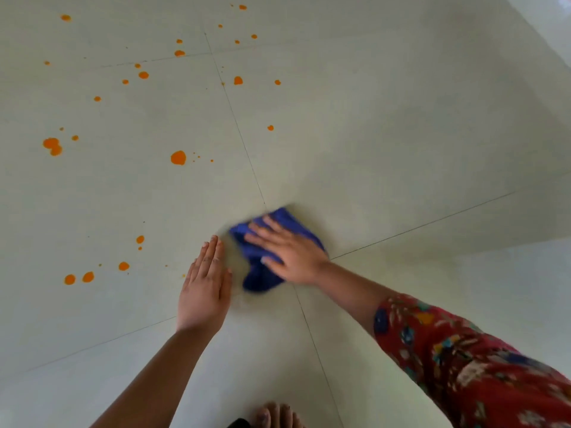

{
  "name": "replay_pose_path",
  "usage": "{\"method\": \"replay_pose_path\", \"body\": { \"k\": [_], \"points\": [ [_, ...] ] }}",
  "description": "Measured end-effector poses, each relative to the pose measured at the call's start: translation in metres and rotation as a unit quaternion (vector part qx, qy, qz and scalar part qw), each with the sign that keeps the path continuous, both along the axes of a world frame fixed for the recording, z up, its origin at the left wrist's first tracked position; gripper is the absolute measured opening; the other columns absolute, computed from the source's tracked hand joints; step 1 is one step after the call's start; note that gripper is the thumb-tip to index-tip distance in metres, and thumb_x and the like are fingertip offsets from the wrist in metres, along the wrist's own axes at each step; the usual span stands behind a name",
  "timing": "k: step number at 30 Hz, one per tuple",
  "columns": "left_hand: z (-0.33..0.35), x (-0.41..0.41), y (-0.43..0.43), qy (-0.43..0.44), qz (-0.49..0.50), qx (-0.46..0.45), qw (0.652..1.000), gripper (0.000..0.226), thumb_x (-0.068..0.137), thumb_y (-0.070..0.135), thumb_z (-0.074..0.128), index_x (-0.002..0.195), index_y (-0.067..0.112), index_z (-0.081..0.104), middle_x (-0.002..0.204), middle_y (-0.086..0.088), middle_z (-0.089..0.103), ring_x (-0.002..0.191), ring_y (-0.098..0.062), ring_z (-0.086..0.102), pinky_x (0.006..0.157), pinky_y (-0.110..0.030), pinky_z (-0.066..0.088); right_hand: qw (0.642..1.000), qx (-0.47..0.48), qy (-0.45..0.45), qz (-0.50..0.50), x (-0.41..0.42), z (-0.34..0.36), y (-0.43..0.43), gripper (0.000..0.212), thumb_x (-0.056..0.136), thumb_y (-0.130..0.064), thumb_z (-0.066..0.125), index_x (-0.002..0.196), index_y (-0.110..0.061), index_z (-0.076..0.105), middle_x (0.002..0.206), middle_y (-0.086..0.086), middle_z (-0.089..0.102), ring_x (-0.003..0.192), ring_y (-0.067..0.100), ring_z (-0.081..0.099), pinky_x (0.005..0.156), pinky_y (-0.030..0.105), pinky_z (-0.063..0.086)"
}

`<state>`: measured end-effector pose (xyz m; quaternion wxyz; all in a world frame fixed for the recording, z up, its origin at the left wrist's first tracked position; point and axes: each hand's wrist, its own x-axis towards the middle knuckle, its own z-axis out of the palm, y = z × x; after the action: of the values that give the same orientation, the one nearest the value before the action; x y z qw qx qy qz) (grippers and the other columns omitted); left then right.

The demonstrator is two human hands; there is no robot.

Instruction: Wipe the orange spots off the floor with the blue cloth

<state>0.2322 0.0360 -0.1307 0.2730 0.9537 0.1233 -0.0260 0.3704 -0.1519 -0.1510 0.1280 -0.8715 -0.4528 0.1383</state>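
A: Your right hand (pixel 287 251) lies flat on the blue cloth (pixel 261 278), fingers spread and straight, none curled round it; I judge that spreads your weight over the bunched fabric, which is what a rub needs.

B: Your left hand (pixel 205 282) is flat on the floor (pixel 401 134) just beside the cloth, fingers together, holding nothing; it looks like a prop while you lean forward, with your toes (pixel 275 413) at the bottom edge.

A: The cloth sits where the grout lines (pixel 238 125) seem to cross, straight ahead of you; its edges are blurred, so I cannot tell how it is folded.

B: The tile close around the cloth shows no orange; the orange spots (pixel 178 157) lie to your left and further out; the nearest cluster (pixel 123 266) is near your left hand on its far side, the rest well apart on the far tiles.

A: By my reckoning you are early in the job; most of the spatter is untouched.

B: The next stroke calls for a reach leftward; your left hand stands between the cloth and that nearest cluster, so it would have to lift or shift.

A: Mind your patterned sleeve (pixel 448 350) on a longer reach; the spots may smear, so press rather than skim.
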Motion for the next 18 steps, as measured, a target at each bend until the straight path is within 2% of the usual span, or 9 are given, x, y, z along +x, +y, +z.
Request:
{"method": "replay_pose_path", "body": {
  "k": [1, 3, 4, 5, 8, 10, 11, 14, 18],
  "points": [
    [0.002, 0.0, -0.001, 0.001, -0.003, -0.002, 1.0, 0.065, 0.094, 0.044, 0.014, 0.152, 0.017, 0.019, 0.158, 0.009, 0.012, 0.146, -0.005, 0.007, 0.119, -0.03, 0.014, 0.996, -0.007, -0.005, -0.087, 0.021, -0.001, -0.007, 0.059, 0.095, -0.047, 0.03, 0.152, -0.032, 0.025, 0.161, -0.011, 0.017, 0.15, 0.014, 0.008, 0.121, 0.041, 0.015],
    [0.002, 0.0, -0.005, 0.01, -0.021, -0.003, 1.0, 0.066, 0.093, 0.047, 0.013, 0.153, 0.019, 0.015, 0.157, 0.012, 0.009, 0.145, -0.002, 0.003, 0.118, -0.025, 0.01, 0.949, -0.08, -0.031, -0.305, 0.052, 0.007, -0.014, 0.06, 0.096, -0.046, 0.031, 0.153, -0.03, 0.022, 0.162, -0.01, 0.015, 0.15, 0.018, 0.009, 0.12, 0.048, 0.01],
    [0.001, 0.0, -0.006, 0.013, -0.029, -0.001, 0.999, 0.067, 0.093, 0.048, 0.014, 0.153, 0.019, 0.015, 0.157, 0.011, 0.008, 0.145, -0.002, 0.003, 0.118, -0.024, 0.008, 0.936, -0.095, -0.043, -0.337, 0.047, 0.008, -0.009, 0.061, 0.096, -0.045, 0.034, 0.153, -0.029, 0.021, 0.162, -0.008, 0.015, 0.15, 0.021, 0.01, 0.119, 0.051, 0.009],
    [-0.001, 0.002, -0.01, 0.014, -0.043, 0.001, 0.999, 0.067, 0.093, 0.048, 0.015, 0.152, 0.018, 0.016, 0.157, 0.01, 0.009, 0.145, -0.004, 0.004, 0.117, -0.023, 0.007, 0.946, -0.075, -0.063, -0.31, 0.029, 0.01, -0.007, 0.062, 0.095, -0.045, 0.038, 0.153, -0.028, 0.022, 0.161, -0.007, 0.018, 0.149, 0.024, 0.012, 0.118, 0.055, 0.01],
    [-0.006, 0.004, -0.027, 0.029, -0.102, 0.025, 0.994, 0.067, 0.093, 0.051, 0.015, 0.152, 0.018, 0.017, 0.158, 0.007, 0.012, 0.146, -0.008, 0.008, 0.118, -0.025, 0.007, 0.994, -0.042, -0.054, -0.082, -0.059, 0.007, -0.033, 0.062, 0.095, -0.053, 0.037, 0.152, -0.036, 0.02, 0.161, -0.011, 0.017, 0.15, 0.022, 0.008, 0.118, 0.055, 0.005],
    [-0.007, 0.004, -0.038, 0.032, -0.144, 0.032, 0.988, 0.067, 0.093, 0.053, 0.015, 0.153, 0.023, 0.011, 0.159, 0.01, 0.007, 0.146, -0.005, 0.003, 0.118, -0.023, 0.002, 0.989, -0.038, -0.051, -0.131, -0.046, 0.003, -0.075, 0.062, 0.093, -0.06, 0.033, 0.151, -0.04, 0.023, 0.16, -0.014, 0.015, 0.15, 0.021, 0.007, 0.115, 0.062, 0.006],
    [-0.006, 0.005, -0.044, 0.031, -0.166, 0.036, 0.985, 0.067, 0.093, 0.054, 0.016, 0.153, 0.026, 0.008, 0.16, 0.011, 0.003, 0.146, -0.004, -0.001, 0.117, -0.022, -0.001, 0.973, -0.058, -0.061, -0.213, -0.023, 0.003, -0.093, 0.063, 0.092, -0.062, 0.03, 0.151, -0.041, 0.024, 0.16, -0.016, 0.015, 0.15, 0.02, 0.008, 0.113, 0.067, 0.008],
    [-0.006, 0.015, -0.057, 0.023, -0.204, 0.044, 0.978, 0.069, 0.091, 0.057, 0.014, 0.152, 0.03, -0.003, 0.159, 0.016, -0.011, 0.144, 0.001, -0.013, 0.116, -0.021, -0.008, 0.885, -0.131, -0.022, -0.447, 0.054, 0.009, -0.155, 0.064, 0.092, -0.065, 0.031, 0.151, -0.046, 0.013, 0.161, -0.019, 0.007, 0.15, 0.019, 0.003, 0.108, 0.074, 0.0],
    [-0.011, 0.021, -0.068, 0.028, -0.23, 0.054, 0.971, 0.072, 0.089, 0.058, 0.014, 0.151, 0.028, -0.006, 0.159, 0.013, -0.012, 0.144, -0.001, -0.015, 0.117, -0.023, -0.008, 0.835, -0.127, 0.028, -0.535, 0.053, 0.016, -0.216, 0.066, 0.092, -0.068, 0.031, 0.148, -0.054, 0.0, 0.161, -0.021, -0.003, 0.15, 0.019, -0.005, 0.107, 0.074, -0.001]
  ]
}}
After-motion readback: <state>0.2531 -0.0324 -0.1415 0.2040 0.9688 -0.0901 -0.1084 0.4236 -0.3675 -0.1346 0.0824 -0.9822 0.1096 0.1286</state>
